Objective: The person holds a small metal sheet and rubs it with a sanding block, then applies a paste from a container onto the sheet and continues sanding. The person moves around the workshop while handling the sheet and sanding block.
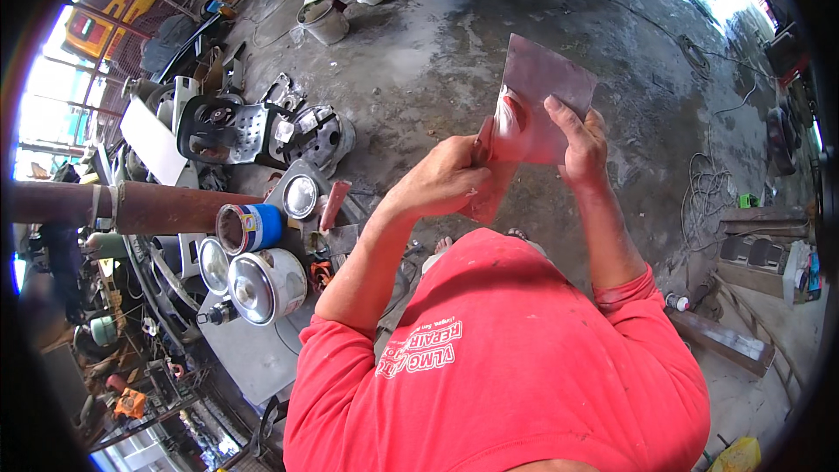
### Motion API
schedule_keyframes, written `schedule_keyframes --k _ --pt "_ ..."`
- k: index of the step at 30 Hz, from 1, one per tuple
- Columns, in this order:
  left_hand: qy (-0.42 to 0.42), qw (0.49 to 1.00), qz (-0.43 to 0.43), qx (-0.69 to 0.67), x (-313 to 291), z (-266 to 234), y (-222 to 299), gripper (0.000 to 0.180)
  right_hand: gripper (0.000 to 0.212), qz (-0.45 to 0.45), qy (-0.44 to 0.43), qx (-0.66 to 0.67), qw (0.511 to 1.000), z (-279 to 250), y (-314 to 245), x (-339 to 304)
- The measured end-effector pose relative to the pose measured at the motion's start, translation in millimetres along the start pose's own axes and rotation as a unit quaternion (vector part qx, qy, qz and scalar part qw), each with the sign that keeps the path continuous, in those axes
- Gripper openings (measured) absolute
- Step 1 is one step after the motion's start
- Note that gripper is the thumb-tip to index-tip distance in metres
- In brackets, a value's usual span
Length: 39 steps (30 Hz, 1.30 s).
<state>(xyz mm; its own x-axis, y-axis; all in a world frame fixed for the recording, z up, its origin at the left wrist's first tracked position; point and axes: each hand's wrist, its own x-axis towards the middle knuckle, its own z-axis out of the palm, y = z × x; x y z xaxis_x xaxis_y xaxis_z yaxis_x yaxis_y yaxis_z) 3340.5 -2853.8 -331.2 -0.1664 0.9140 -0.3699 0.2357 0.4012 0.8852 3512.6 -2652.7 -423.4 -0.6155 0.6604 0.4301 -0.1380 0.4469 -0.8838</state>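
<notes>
In front of my chest, my right hand [584,147] grips a flat, thin grey plate [549,79] by its right edge, thumb on top. A mound of white paste [504,122] with a red streak beside it lies on the plate's left part. My left hand [444,177] is closed around a thin, flat reddish spreader [488,197], at the plate's left edge and close to the paste. The fingers cover part of the spreader, so its full shape is hidden.
To the left, a bench [262,363] bears a blue-labelled can [247,227] and a white tub with a silver lid [266,287]. Beyond stand a black chair [232,129] and a white bucket [323,22]. Cables [706,188] lie coiled on the floor at right.
</notes>
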Motion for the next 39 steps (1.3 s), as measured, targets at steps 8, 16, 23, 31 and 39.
schedule_keyframes --k 8,16,23,31,39 --pt "0.000 0.988 0.029 -0.151 31 22 -45 0.047 0.031 0.245 0.080 0.360 0.897 7 -22 13" --pt "0.277 0.910 0.304 -0.058 16 -38 -27 0.039 0.046 0.342 0.009 0.221 0.913 -25 -71 15" --pt "0.276 0.857 0.400 0.169 29 39 -11 0.040 0.038 0.228 -0.084 0.079 0.967 -8 -62 3" --pt "0.312 0.828 0.406 0.227 -21 28 -7 0.037 0.036 0.369 0.105 0.368 0.847 -21 -48 9" --pt "0.327 0.833 0.360 0.263 22 -23 -47 0.052 0.023 0.310 -0.066 0.654 0.688 25 -60 -11"
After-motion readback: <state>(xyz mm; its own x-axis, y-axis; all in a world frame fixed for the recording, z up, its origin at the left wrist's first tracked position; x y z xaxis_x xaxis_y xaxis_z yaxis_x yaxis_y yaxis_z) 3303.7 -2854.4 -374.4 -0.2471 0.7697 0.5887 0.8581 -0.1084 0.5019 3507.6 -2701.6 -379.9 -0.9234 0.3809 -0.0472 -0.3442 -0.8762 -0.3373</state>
